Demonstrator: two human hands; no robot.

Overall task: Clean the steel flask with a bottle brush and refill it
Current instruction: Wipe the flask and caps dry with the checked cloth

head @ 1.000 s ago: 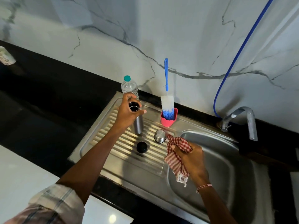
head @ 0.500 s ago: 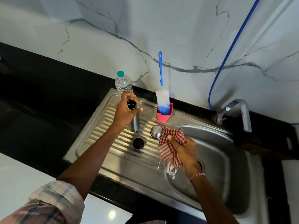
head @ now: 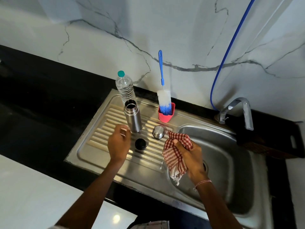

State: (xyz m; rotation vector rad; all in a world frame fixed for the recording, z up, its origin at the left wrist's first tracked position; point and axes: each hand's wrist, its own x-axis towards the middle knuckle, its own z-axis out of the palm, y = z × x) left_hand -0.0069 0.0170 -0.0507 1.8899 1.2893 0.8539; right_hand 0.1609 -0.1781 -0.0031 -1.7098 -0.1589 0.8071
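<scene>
Standing uncapped: steel flask (head: 133, 118) | beside: water bottle (head: 125, 87), two caps | left hand (head: 119, 143) fingers loose, empty | right hand (head: 191, 156) fingers pinching checked cloth (head: 175, 156)

arms: bare | right wrist: red-white thread band (head: 202, 183)

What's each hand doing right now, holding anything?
Left hand: open, empty, just beside the steel flask, not touching it.
Right hand: closed on the checked cloth.

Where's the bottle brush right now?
The brush stands bristles-down in a pink cup at the back of the drainboard, against the wall, right of the flask.
</scene>
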